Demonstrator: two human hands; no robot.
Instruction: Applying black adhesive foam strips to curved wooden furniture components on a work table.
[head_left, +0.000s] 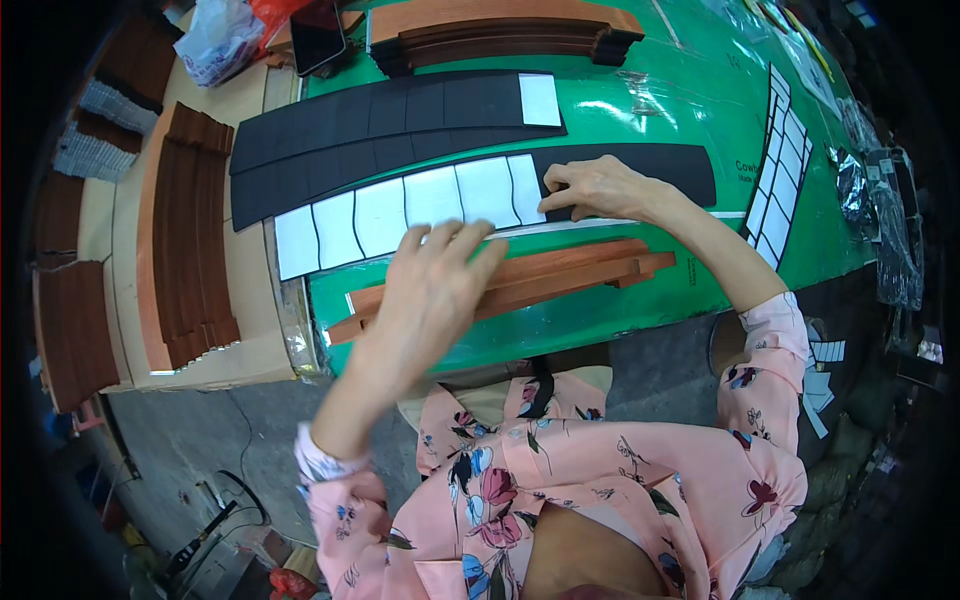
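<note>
A long black strip (pixel 640 168) lies across the green work surface, its left part covered by a row of white rectangles (pixel 380 213) with dark gaps between them. My right hand (pixel 597 188) rests on this strip, fingers curled and thumb side at the edge of the last white rectangle; whatever is between the fingertips is hidden. Slightly blurred, my left hand (pixel 435 285) hovers over the lower edge of the white row with fingers a little apart and nothing seen in it. Beneath it, reddish-brown wooden pieces (pixel 560 273) lie along the near side.
Behind are more black strips (pixel 410 110) with one white rectangle. A brown wooden stack (pixel 510 30) and a phone (pixel 318 38) lie farther back. Brown moulded pieces (pixel 185 240) are stacked on the left. Another white-tiled strip (pixel 778 180) lies at right, near clear plastic packaging (pixel 895 230).
</note>
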